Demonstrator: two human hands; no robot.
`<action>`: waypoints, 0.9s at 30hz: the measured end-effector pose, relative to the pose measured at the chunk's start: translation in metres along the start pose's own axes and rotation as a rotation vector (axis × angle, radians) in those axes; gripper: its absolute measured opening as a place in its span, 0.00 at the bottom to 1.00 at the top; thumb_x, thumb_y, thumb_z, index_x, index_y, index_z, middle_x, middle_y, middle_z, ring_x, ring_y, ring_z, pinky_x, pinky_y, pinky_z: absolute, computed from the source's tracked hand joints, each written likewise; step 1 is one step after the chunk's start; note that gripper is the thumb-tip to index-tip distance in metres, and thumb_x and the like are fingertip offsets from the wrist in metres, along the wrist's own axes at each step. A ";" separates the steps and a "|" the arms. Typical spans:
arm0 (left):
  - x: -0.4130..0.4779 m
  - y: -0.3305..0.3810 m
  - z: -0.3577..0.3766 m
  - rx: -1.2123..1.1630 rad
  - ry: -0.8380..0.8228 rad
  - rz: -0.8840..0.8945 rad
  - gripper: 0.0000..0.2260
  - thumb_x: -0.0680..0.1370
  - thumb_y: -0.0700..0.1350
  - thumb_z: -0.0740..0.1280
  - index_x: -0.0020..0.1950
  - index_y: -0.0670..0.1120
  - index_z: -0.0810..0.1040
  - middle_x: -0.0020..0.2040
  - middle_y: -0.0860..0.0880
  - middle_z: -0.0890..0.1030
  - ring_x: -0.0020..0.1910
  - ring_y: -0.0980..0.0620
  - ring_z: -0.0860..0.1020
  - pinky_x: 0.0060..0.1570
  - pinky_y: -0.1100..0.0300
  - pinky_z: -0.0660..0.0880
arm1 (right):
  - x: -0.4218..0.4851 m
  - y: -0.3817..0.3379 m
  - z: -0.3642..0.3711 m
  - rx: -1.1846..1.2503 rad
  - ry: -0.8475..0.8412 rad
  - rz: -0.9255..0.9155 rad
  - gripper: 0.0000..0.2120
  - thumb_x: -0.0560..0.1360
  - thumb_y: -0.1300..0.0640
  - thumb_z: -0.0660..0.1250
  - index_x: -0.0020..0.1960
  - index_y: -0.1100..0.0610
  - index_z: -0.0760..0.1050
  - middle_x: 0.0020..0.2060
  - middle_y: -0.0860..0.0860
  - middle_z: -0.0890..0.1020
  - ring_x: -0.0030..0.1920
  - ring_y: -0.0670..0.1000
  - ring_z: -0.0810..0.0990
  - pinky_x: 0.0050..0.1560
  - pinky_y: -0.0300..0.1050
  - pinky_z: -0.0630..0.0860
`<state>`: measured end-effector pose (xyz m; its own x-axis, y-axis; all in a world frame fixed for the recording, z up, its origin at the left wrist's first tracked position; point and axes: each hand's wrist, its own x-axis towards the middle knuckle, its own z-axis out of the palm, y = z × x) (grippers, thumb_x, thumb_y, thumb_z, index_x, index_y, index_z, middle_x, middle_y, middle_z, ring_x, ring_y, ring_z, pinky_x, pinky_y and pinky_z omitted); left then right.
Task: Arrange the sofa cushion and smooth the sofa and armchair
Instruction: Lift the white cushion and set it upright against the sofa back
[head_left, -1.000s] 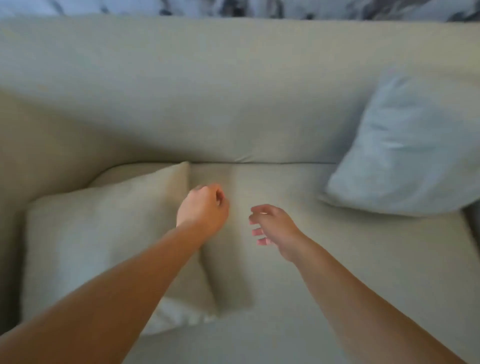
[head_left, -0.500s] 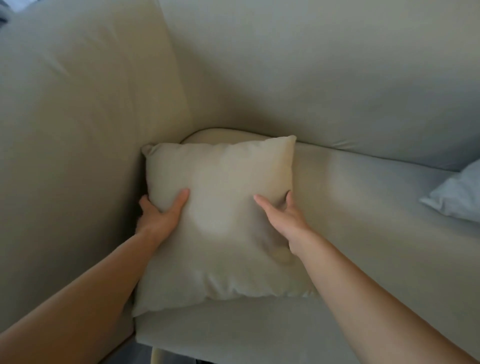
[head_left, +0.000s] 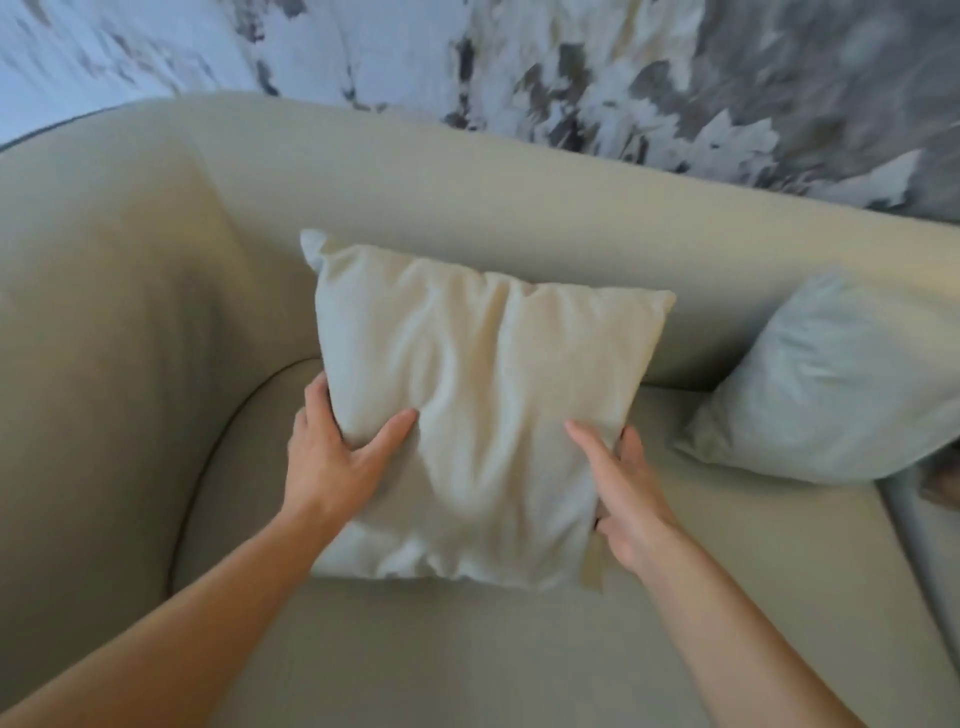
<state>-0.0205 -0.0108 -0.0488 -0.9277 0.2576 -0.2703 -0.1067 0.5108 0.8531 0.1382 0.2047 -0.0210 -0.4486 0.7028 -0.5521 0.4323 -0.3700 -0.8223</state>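
Two hands, left (head_left: 332, 457) and right (head_left: 631, 493), grip the cream cushion (head_left: 483, 405), fingers hidden behind its edges.

- A cream cushion (head_left: 483, 410) stands tilted on the sofa (head_left: 467, 649) seat, its top edge leaning at the backrest.
- The left hand (head_left: 332, 457) clasps the cushion's left edge; the right hand (head_left: 628, 499) clasps its right edge.
- A pale blue cushion (head_left: 836, 384) leans right of the cream cushion, well apart.

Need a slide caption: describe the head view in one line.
Both hands, left and right, grip a cream cushion on the beige sofa.
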 end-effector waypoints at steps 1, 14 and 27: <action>0.011 0.015 0.009 -0.019 -0.008 0.045 0.42 0.62 0.71 0.73 0.70 0.62 0.59 0.64 0.53 0.74 0.60 0.51 0.74 0.58 0.47 0.74 | 0.008 -0.011 -0.007 0.041 0.024 -0.035 0.18 0.69 0.47 0.76 0.56 0.41 0.74 0.51 0.44 0.86 0.47 0.45 0.86 0.52 0.53 0.82; 0.054 0.037 0.051 -0.076 -0.112 -0.266 0.26 0.77 0.48 0.69 0.74 0.57 0.65 0.63 0.42 0.76 0.59 0.37 0.77 0.47 0.47 0.80 | 0.059 -0.011 -0.011 -0.211 -0.059 0.062 0.34 0.71 0.50 0.73 0.74 0.43 0.65 0.65 0.44 0.77 0.57 0.50 0.77 0.55 0.55 0.80; -0.200 0.105 -0.145 1.025 -0.208 -0.028 0.13 0.76 0.49 0.59 0.53 0.47 0.80 0.53 0.42 0.82 0.52 0.40 0.81 0.40 0.56 0.70 | -0.174 -0.091 0.015 -1.197 -0.425 -0.349 0.09 0.71 0.56 0.66 0.33 0.53 0.74 0.43 0.56 0.87 0.48 0.59 0.83 0.43 0.44 0.73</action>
<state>0.1020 -0.1279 0.1595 -0.8391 0.3215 -0.4388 0.3177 0.9444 0.0843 0.1646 0.1072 0.1479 -0.7914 0.3255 -0.5174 0.5664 0.7086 -0.4207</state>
